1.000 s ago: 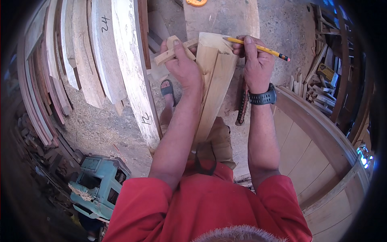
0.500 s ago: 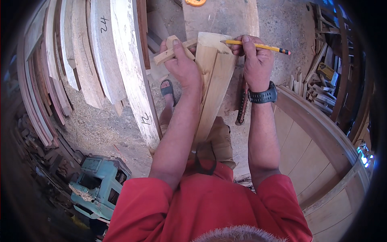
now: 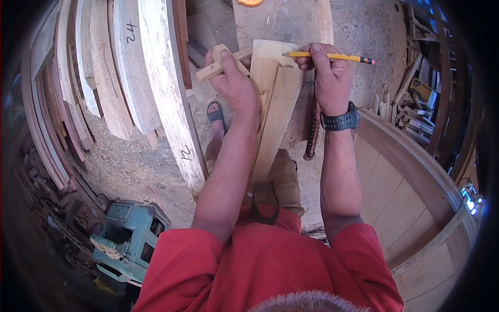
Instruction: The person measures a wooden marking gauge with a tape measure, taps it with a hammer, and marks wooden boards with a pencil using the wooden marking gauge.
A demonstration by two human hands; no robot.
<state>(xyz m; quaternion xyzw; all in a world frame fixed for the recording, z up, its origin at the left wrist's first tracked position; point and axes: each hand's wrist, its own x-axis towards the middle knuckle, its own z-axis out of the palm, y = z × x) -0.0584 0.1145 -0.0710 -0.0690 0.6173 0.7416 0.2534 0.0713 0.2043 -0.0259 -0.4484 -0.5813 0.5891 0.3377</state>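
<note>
A squared wooden beam (image 3: 280,99) stretches away from my lap, its far end between my two hands. My left hand (image 3: 236,86) is closed on a tool of two crossed wooden strips (image 3: 209,72), which looks like a bevel gauge. One strip of it reaches the beam's left side near the far end. A yellow pencil (image 3: 298,54) is pinched in my right hand (image 3: 332,78), its point at the beam's far end, near the right edge. The pencil's eraser end sticks out to the right. Some fingertips of both hands are hidden.
Long boards (image 3: 166,88) lean in a row on the left. A green machine (image 3: 130,236) stands lower left among shavings. Under the beam's far end is a wooden bench (image 3: 260,21) with an orange object (image 3: 249,2). Curved wooden panels (image 3: 390,192) stand at right.
The beam's far end, the crossed strips and my left hand appear slightly further left. The pencil point has shifted a little left too. Both hands keep their hold.
</note>
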